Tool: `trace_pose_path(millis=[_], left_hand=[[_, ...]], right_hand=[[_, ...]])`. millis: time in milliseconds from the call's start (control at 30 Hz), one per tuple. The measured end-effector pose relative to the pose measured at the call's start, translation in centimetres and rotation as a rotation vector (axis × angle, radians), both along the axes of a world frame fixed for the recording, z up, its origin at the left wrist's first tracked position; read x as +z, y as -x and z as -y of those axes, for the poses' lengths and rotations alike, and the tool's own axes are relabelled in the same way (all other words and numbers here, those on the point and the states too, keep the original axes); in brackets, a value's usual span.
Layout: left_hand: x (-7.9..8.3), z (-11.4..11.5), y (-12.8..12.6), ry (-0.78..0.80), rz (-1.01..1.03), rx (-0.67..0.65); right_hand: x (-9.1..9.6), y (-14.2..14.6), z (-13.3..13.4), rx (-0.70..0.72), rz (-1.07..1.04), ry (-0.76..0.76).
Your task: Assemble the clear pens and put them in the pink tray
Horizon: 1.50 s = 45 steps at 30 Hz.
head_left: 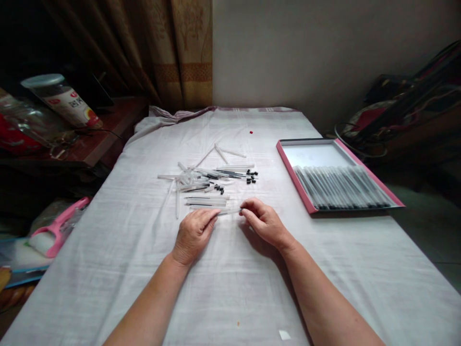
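Near the middle of the table, my left hand [194,232] is closed on a clear pen barrel [229,211] that points to the right. At the barrel's right end, my right hand [264,222] pinches a small black pen plug [241,210]; whether it sits inside the barrel I cannot tell. Just beyond my left hand lie a few pen barrels with dark refills [207,201] side by side. Farther off is a loose heap of clear barrels [185,178], dark refills [234,173] and several black plugs [251,180].
At the right, a pink-edged box [306,192] holds a row of pens [342,187] with black ends. White cloth [118,269] covers the table. A red bit [251,132] lies at the back, a white scrap [284,335] in front. A side table with a jar [66,103] stands left.
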<state>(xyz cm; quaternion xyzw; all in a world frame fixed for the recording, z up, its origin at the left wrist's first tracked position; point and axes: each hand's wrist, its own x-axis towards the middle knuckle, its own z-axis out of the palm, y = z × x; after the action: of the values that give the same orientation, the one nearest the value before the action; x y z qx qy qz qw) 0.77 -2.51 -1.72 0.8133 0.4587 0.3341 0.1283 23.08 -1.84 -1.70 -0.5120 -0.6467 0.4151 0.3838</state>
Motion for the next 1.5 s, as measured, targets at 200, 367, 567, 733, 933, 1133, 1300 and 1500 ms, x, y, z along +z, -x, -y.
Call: trace_pose_path(millis=[200,367,567,733,933,1133,1300,1500], left_hand=[[-0.11,0.04,0.00,-0.015,-0.018,-0.009],[-0.16,0.07,0.01,-0.020,-0.026,-0.006],[-0.11,0.08,0.01,-0.018,-0.035,-0.008],[-0.12,0.07,-0.05,-0.022,-0.035,-0.009],[-0.17,0.05,-0.04,-0.024,-0.044,-0.013],[-0.17,0.05,-0.02,-0.028,-0.035,-0.015],[-0.10,0.09,-0.06,-0.028,-0.043,-0.011],[-0.03,0.08,-0.04,-0.024,-0.041,-0.009]], right_hand=[[0.34,-0.10,-0.01,-0.026,0.092,-0.009],[0.38,-0.53,-0.07,0.028,-0.014,0.028],[0.46,-0.28,-0.07,-0.001,0.092,-0.005],[0.37,-0.64,0.02,0.029,0.054,0.016],[0.48,-0.60,-0.06,0.036,0.092,-0.013],[0.30,-0.86,0.03,0.057,0.039,0.022],[0.28,-0.75,-0.07,0.048,0.065,0.001],[0.22,-0.73,-0.09,0.052,0.042,0.039]])
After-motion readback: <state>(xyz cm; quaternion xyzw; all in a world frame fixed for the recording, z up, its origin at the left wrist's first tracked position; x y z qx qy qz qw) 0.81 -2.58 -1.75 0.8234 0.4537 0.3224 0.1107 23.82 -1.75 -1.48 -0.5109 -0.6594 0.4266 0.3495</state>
